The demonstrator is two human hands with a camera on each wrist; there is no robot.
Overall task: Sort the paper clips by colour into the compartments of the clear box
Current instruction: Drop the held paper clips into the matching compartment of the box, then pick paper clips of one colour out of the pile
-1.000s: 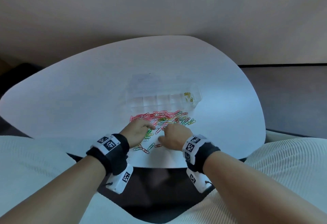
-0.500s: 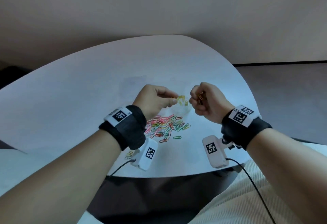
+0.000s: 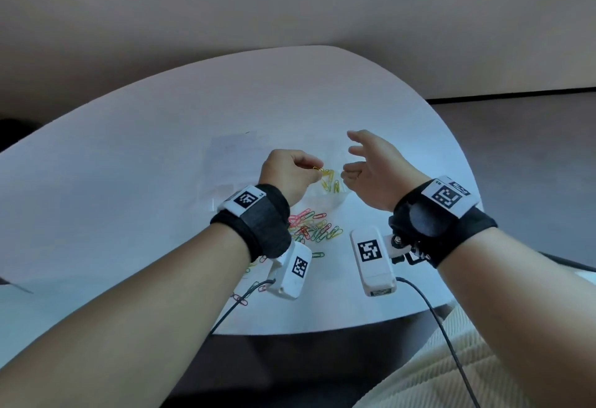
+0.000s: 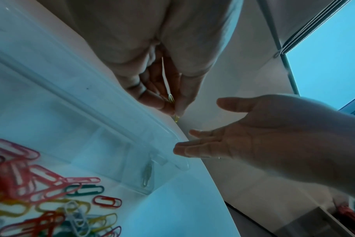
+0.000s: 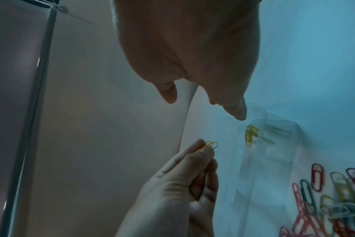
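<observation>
The clear box (image 3: 225,162) lies on the white table beyond the pile of coloured paper clips (image 3: 314,228). Its right end compartment holds several yellow clips (image 3: 330,182). My left hand (image 3: 314,170) hovers over that end and pinches a yellow clip (image 3: 317,168) between thumb and fingertips; the same yellow clip (image 5: 212,144) shows in the right wrist view, and again as the yellow clip (image 4: 170,98) in the left wrist view. My right hand (image 3: 351,156) is just right of it, fingers spread, palm empty. The right hand (image 4: 243,136) faces the box (image 4: 116,128).
The white table (image 3: 129,182) has a rounded edge close to the right of the box. A few stray clips (image 3: 240,299) lie near the front edge under my left wrist. Camera cables (image 3: 432,311) hang off the front. The pile (image 4: 40,200) lies in front of the box.
Both hands rose from the pile to the box's right end. The right hand, fisted half a second ago, has spread its fingers. The left hand still pinches a yellow clip.
</observation>
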